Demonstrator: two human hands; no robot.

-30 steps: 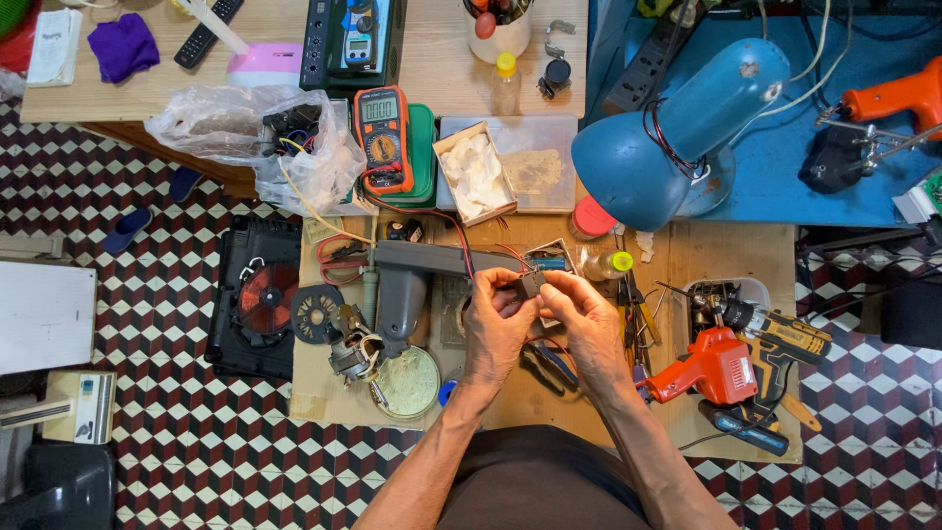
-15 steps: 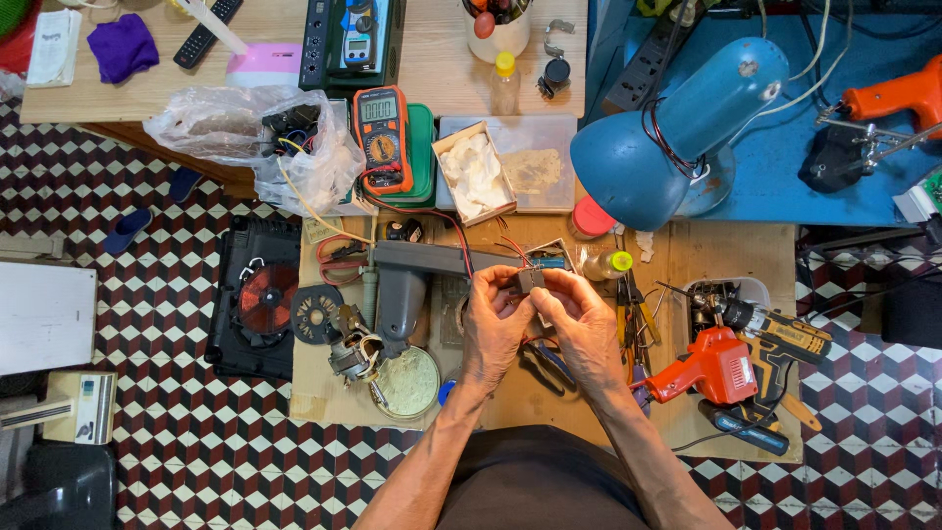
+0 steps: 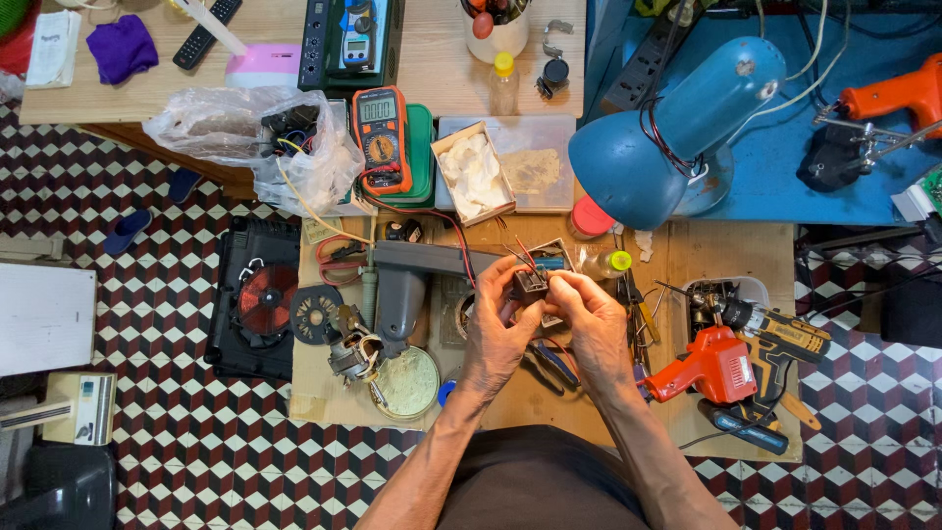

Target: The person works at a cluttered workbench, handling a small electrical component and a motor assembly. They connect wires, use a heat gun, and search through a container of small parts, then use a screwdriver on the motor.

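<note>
Both hands meet over a low wooden board (image 3: 706, 255). My left hand (image 3: 498, 329) and my right hand (image 3: 591, 324) pinch a small dark electrical part (image 3: 530, 285) between their fingertips. Red and black wires (image 3: 510, 245) run from the part up toward the far side. Just left of my left hand lies a grey machine housing (image 3: 407, 280) with a motor and a round metal disc (image 3: 407, 383) beside it. Under the hands, pliers with blue handles (image 3: 549, 361) lie on the board.
An orange multimeter (image 3: 381, 137) and a blue desk lamp (image 3: 677, 137) stand beyond the hands. A red glue gun (image 3: 706, 368) and a yellow-black drill (image 3: 785, 339) lie at the right. A black induction unit (image 3: 257, 299) sits on the chequered floor at left.
Both hands stay on the small part; the fingers have shifted slightly around it. Nothing else has moved.
</note>
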